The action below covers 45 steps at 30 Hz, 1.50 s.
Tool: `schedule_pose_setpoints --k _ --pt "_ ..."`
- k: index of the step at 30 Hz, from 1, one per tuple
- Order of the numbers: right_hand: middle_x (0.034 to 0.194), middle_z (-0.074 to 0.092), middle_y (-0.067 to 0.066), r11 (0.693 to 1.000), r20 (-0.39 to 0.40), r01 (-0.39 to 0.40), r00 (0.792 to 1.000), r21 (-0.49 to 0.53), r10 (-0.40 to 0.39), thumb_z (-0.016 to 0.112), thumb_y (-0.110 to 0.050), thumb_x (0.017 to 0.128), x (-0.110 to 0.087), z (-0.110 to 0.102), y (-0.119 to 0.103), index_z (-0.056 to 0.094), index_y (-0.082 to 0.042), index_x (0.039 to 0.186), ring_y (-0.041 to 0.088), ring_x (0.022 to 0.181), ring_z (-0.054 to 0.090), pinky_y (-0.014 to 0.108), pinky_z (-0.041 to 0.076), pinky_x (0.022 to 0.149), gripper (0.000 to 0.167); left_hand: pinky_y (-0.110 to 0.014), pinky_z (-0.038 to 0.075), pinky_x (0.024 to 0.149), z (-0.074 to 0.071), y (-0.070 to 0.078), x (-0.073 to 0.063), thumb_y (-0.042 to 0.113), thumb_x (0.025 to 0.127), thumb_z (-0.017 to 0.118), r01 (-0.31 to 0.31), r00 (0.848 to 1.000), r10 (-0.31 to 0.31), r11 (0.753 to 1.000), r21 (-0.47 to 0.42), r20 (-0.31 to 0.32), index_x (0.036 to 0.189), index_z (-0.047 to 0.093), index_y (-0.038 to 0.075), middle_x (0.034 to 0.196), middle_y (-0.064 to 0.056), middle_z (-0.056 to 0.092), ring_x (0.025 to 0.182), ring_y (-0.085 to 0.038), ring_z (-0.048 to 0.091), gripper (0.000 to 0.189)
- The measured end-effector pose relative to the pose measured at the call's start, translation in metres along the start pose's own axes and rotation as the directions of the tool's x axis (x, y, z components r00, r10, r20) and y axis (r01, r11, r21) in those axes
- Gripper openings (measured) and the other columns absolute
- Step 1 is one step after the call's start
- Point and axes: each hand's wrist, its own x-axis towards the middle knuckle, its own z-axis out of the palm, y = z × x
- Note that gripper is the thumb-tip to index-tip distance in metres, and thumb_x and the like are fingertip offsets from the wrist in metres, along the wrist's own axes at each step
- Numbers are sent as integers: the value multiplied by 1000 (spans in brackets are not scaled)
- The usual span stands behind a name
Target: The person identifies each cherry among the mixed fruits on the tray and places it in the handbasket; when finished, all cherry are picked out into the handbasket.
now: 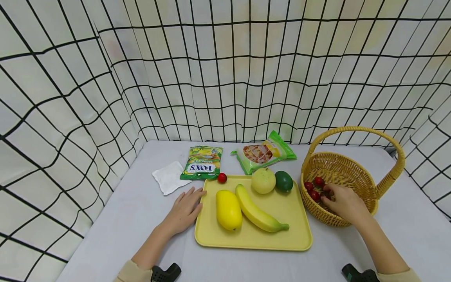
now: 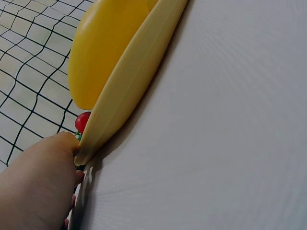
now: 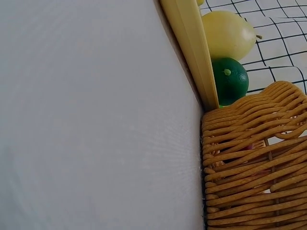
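My left hand (image 1: 184,211) rests at the left edge of the yellow tray (image 1: 260,243), its fingers extended along the rim. On the tray lie a yellow mango-like fruit (image 1: 228,210), a banana (image 1: 258,211), a pale green round fruit (image 1: 263,181) and a dark green fruit (image 1: 284,181). One red cherry (image 1: 222,178) sits at its back left corner. Inside the wicker basket (image 1: 352,166), my right hand (image 1: 347,203) pinches a dark red cherry between thumb and fingers, mostly hidden. Several more cherries (image 1: 314,195) lie beside those fingertips. The basket wall (image 3: 254,182) hides this hand in the right wrist view.
A green Fox's candy bag (image 1: 202,162) and a white packet (image 1: 170,178) lie behind the tray's left side. Another green and white snack bag (image 1: 264,153) is behind it. The basket's tall handle (image 1: 356,129) arches above. Black-grid netting (image 1: 218,70) encloses the table.
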Motion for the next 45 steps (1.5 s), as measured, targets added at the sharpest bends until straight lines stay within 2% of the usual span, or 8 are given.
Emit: schedule_pose_setpoints --k 6,13,19,26,31,39,42,45 --pt "84 63 9 1000 -26 14 1000 -10 -15 64 -17 83 0 -1 -1 62 -1 102 28 75 60 39 48 51 25 -51 11 108 0 0 0 26 96 44 0 1000 0 1000 -3 0 135 44 14 142 -9 39 135 -30 23 41" --pt "83 62 10 999 -92 40 995 -15 -41 63 -16 84 0 -5 -5 62 -1 103 22 67 55 33 43 46 24 -51 12 108 0 -1 -1 25 96 44 -12 1000 12 1000 -1 -11 135 44 14 141 -9 39 134 -31 24 40" --pt "92 63 18 997 -162 60 985 -44 -66 62 -16 83 -3 -9 -18 61 0 104 31 77 59 42 50 54 26 -52 13 107 0 -1 -2 25 96 43 -16 1000 16 1000 7 -15 135 44 13 141 -10 40 134 -32 24 40" --pt "92 62 17 995 -244 88 965 -50 -98 65 -14 81 -6 -13 -35 62 -2 105 30 78 58 44 50 57 27 -52 12 108 -2 1 -1 24 96 44 -10 1000 10 1000 3 -1 135 44 12 141 -10 39 134 -32 24 41" --pt "97 62 18 986 -317 155 934 -58 -165 65 -12 81 -6 -9 -45 62 -4 104 33 86 58 47 51 62 25 -52 11 108 -2 1 -1 23 96 45 -8 1000 8 1000 3 1 135 44 11 141 -10 40 134 -32 23 41" --pt "88 62 10 939 -407 325 847 -112 -342 68 -9 76 2 1 -64 65 -6 98 23 77 57 36 51 55 22 -52 11 108 -1 0 -1 24 96 44 -11 1000 11 1000 3 -7 135 44 12 141 -10 40 134 -32 23 41" --pt "88 62 9 926 -410 353 831 -133 -375 69 -10 75 5 4 -71 65 -7 97 21 76 57 34 50 54 22 -51 11 108 -1 1 -1 25 97 43 -6 1000 6 1000 1 -1 136 43 13 141 -9 39 135 -31 22 41" --pt "88 62 9 921 -396 363 832 -141 -389 70 -10 75 7 7 -77 65 -7 97 20 75 57 32 50 54 23 -50 11 108 -1 1 -1 26 97 43 -2 1000 2 1000 -3 2 136 43 13 142 -9 39 135 -30 22 41"
